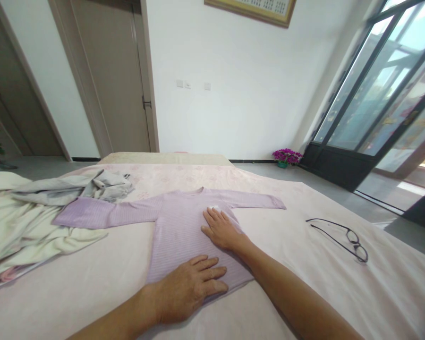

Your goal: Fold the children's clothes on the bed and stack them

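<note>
A light purple long-sleeved shirt [184, 226] lies spread on a pale pink cloth [290, 245], its neckline away from me and its sleeves stretched out to both sides. My left hand [193, 285] rests on the lower part of the shirt near the hem, fingers spread and pointing right. Farther up, my right hand [221, 229] lies flat on the right side of the shirt's chest, fingers apart. Neither hand holds anything. The left sleeve's end lies over the edge of a heap of cream clothes [7, 226].
Grey clothes [106, 184] lie crumpled at the back left. Black-framed glasses [354, 243] rest on the cloth at the right. Beyond are a closed door [109, 71], purple flowers [286, 156] on the floor and a dark-framed glass door [364, 94].
</note>
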A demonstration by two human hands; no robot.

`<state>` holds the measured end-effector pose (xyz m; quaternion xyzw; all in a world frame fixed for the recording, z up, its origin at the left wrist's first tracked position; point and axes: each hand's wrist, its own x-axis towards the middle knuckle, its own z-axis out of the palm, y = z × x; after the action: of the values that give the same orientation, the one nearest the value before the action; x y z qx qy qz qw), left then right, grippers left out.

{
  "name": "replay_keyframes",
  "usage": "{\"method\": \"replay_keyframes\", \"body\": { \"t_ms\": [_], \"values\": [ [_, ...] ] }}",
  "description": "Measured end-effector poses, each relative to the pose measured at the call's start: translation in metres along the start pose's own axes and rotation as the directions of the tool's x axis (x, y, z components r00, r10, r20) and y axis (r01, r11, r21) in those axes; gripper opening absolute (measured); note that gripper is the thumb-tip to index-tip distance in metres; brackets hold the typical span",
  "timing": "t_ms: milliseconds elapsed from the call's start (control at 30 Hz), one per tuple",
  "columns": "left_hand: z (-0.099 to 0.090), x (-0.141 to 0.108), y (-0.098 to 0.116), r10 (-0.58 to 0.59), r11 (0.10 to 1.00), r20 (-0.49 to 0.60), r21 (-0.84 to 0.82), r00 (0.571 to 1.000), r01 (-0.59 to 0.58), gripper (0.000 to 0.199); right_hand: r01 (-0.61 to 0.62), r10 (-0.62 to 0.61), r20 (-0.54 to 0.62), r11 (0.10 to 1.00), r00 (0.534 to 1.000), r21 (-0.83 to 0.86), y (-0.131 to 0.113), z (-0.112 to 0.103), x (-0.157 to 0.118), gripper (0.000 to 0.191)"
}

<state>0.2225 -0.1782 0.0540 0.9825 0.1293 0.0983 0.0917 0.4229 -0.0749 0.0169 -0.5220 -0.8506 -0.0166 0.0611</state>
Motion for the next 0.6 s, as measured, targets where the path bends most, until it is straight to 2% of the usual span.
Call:
{"method": "replay_keyframes", "body": {
  "t_ms": [167,300,467,600],
  "values": [
    [0.000,-0.003,-0.002,-0.023,0.999,0.044,-0.026,0.999,0.024,0.041,-0.149,0.149,-0.017,0.988,0.989,-0.038,0.029,-0.002,0.003,0.064],
    [0.001,-0.003,-0.002,-0.027,0.999,0.042,-0.038,0.999,0.028,0.042,-0.197,0.195,-0.045,0.979,0.980,-0.048,0.030,-0.002,0.001,0.061],
    [0.001,-0.003,-0.002,-0.017,0.999,0.009,-0.047,1.000,0.018,0.043,-0.179,0.175,-0.077,0.983,0.981,-0.047,0.025,-0.002,-0.003,0.060],
    [0.001,-0.003,-0.002,-0.021,0.999,0.005,-0.044,1.000,0.021,0.043,-0.177,0.176,-0.023,0.983,0.984,-0.037,0.029,-0.005,-0.005,0.062]
  ]
}}
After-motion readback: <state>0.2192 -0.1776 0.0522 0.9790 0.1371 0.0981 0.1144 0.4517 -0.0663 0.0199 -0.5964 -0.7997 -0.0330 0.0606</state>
